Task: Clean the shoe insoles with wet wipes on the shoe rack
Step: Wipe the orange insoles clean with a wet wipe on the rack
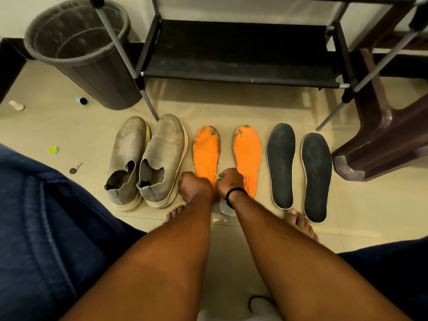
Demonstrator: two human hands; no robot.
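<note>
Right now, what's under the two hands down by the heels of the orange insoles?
The heel of the left orange insole lies under both hands. A pale white object shows below the right wrist; most of it is covered, so I cannot tell what it is.

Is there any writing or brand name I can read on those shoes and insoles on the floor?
"WEAR": printed lengthwise near the heel of the right orange insole, beside the right hand.
A smaller line of print next to it is too blurred to read.
No readable text shows on the left orange insole, the two dark insoles, the grey shoes or the bin.
</note>
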